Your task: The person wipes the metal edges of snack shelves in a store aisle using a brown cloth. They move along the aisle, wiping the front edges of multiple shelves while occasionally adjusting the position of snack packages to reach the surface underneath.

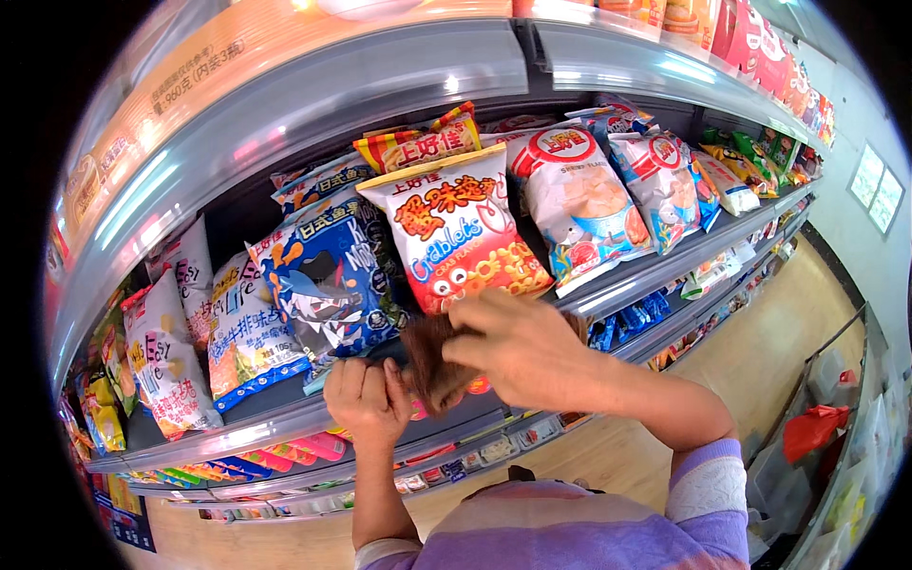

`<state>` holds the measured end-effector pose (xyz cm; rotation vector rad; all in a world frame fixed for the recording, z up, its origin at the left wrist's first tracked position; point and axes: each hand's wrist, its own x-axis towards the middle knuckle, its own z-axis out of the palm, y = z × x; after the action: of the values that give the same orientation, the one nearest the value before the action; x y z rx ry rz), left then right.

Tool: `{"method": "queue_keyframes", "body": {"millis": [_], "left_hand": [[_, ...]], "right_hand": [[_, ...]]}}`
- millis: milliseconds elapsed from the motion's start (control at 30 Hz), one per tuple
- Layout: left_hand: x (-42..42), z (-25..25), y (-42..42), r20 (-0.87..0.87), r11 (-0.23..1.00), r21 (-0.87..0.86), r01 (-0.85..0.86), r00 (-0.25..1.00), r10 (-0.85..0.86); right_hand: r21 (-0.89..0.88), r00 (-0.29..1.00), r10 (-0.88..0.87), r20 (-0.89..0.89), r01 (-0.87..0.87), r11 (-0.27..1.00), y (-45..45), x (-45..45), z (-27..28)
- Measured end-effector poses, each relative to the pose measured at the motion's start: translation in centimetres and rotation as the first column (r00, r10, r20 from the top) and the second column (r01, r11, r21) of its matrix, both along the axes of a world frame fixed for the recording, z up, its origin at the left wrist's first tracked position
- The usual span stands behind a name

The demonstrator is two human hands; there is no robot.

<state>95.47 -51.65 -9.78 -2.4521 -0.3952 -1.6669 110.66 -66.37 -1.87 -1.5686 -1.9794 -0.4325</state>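
Note:
My right hand [520,349], a little blurred, has its fingers on a brown cloth [434,360] at the shelf's front edge, just below a red and white bag of crab-flavor snacks [456,235]. To the left, my left hand [369,399] is curled at the cloth's left side, in front of a blue snack bag [331,278]; whether it grips the cloth or the shelf edge I cannot tell. White shrimp flake bags [588,206] stand to the right of the crab bag. White and blue snack bags [249,328] lean on the left.
A clear plastic shelf edge [285,431] runs below the bags. Another shelf front [356,64] overhangs them, with packages above. Lower shelves hold small colorful packs [638,313]. At the right, a container with clear plastic and a red bag [812,431] stands on the wooden floor [769,306].

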Motion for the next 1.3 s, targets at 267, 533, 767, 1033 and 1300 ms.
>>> {"method": "queue_keyframes", "body": {"millis": [267, 533, 767, 1033, 1300], "left_hand": [[0.4, 0.1, -0.5, 0.064, 0.998, 0.033, -0.056, 0.997, 0.053], [1.2, 0.3, -1.1, 0.073, 0.997, 0.009, -0.074, 0.995, 0.073], [1.4, 0.1, -1.1, 0.081, 0.995, 0.022, -0.097, 0.992, 0.095], [1.4, -0.3, -1.0, 0.078, 0.991, 0.018, -0.131, 0.989, 0.129], [1.4, -0.8, -0.9, 0.077, 0.980, -0.004, -0.200, 0.977, 0.200]], "right_hand": [[0.029, 0.943, -0.104, -0.316, 0.119, 0.992, -5.9, 7.0, 2.5], [0.175, 0.733, -0.482, -0.480, 0.619, 0.766, -3.2, 20.1, 6.5], [0.108, 0.842, -0.403, -0.359, 0.466, 0.878, -1.3, 22.3, 5.0], [0.013, 0.999, -0.013, 0.050, 0.012, 1.000, -7.9, 15.6, 0.2], [0.091, 0.955, -0.006, -0.298, 0.035, 0.995, -13.9, 18.0, 1.2]]}}
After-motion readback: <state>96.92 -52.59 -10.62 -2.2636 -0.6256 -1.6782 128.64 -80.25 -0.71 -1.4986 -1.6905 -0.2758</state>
